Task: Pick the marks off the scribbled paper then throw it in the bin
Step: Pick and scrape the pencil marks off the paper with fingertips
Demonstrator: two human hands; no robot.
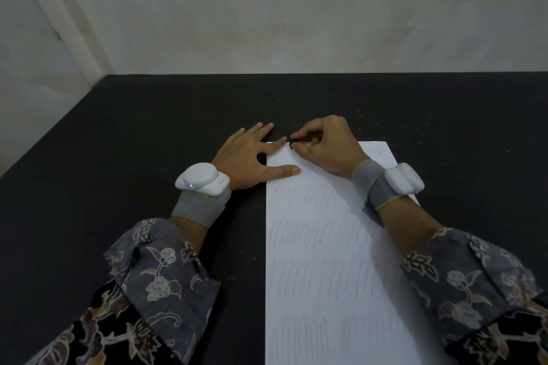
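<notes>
Nearest you, the scribbled paper (323,261) lies flat on the black table (148,133), running lengthwise away from your body, its near end out of the bottom of the view. It is a white sheet covered in rows of faint, slanted grey pencil strokes, band after band up its length. Near the far left corner the strokes look thinner, though your hands hide much of that area. No bin is in view.

Your risks start with the sheet itself. It is thin and held at one corner only; a hard rub there could crease it, drag it sideways or tear the edge. Most of the marks are untouched by my judgement, so rushing may leave grey streaks behind.

Further out, your left hand (252,157) lies flat with fingers spread, thumb and forefinger pressing the paper's far left corner while the other fingers rest on the table. If that pressure eases, the sheet could slide under the rubbing.

Your right hand (323,148) has its fingers curled, thumb and fingertips pinching a small dark eraser (293,144) at the paper's far edge, just beside your left forefinger. The eraser is tiny, so it could slip from the pinch or smudge instead of lifting the marks.
</notes>
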